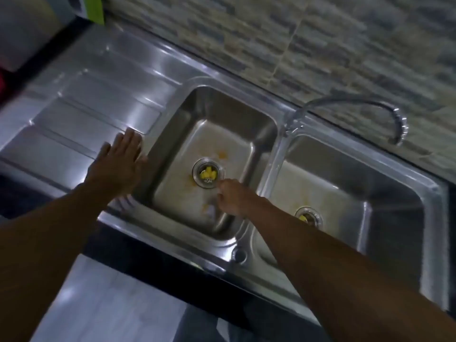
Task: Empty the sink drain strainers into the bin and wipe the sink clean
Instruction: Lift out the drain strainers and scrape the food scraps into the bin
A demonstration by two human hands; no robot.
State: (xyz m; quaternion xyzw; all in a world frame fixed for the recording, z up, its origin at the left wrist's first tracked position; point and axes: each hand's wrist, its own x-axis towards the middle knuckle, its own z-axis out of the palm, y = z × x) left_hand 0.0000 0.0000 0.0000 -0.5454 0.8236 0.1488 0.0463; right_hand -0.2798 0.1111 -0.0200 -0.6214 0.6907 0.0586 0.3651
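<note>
Both hands empty: left (pixel 118 164) flat on drainboard (pixel 81 114), right (pixel 232 196) seemingly curled near strainer (pixel 208 173).

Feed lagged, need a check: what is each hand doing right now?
Left hand: open, flat on the draining board, holding nothing.
Right hand: fingers curled beside the left basin's strainer; grip cannot be told.

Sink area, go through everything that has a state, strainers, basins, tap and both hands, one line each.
Left strainer: seated in its drain, yellow scraps inside.
Right strainer: seated, yellow scraps inside.
Left basin: stained with yellow smears.
Right basin: filmy, unwiped.
Tap: no water running.
Left hand: flat on the drainboard, empty.
Right hand: reaching beside the left strainer, holding nothing.
</note>
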